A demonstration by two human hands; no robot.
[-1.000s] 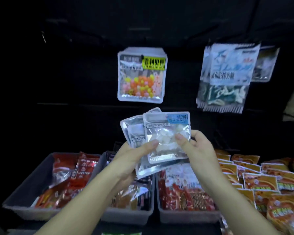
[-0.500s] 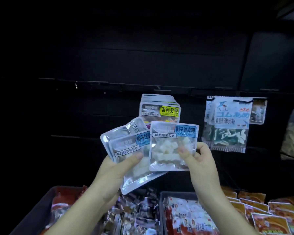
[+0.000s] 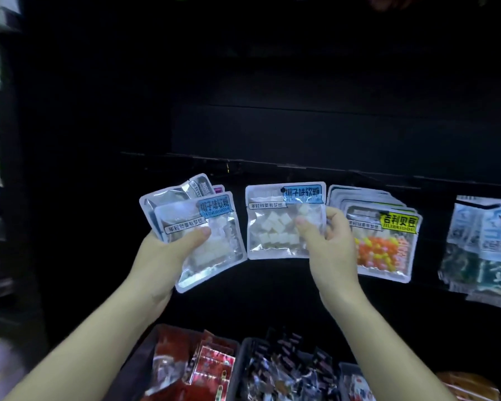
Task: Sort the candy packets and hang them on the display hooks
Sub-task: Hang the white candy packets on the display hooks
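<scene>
One white-candy packet [image 3: 275, 227] sat at the centre of the frame, just left of the hung jelly-bean packets [image 3: 383, 244]; it looked light, limp and slick, so the flat side edge or the top strip by the hang hole seemed the place to hold it. The right hand [image 3: 333, 256] pinched its right edge, thumb on the front and fingers [image 3: 334, 224] curled behind, while the left hand [image 3: 162, 256] clamped a fan of like packets [image 3: 211, 250] at centre left, thumb pressed on the front one.
</scene>
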